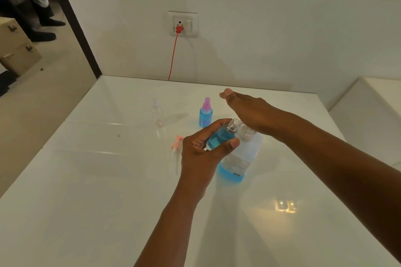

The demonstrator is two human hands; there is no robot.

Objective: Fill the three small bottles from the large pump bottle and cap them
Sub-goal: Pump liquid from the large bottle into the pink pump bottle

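Observation:
My left hand (201, 149) grips a small uncapped bottle (221, 136) holding blue liquid, tilted with its threaded neck at the pump's spout. My right hand (249, 110) lies flat, palm down, on the head of the large pump bottle (240, 158), which has blue liquid only at its bottom. Behind them stands a small blue-filled bottle (205, 114) with a pink spray cap on. A clear empty small bottle (156, 110) stands farther left. A loose pink spray cap (176, 149) with its tube lies on the table left of my left hand.
The white glossy table (108, 201) meets the wall at the back. A red cord (173, 56) runs from a wall socket (182, 24) down behind the table. Left of the table is open floor with cardboard boxes (17, 50) and a standing person's legs (41, 26).

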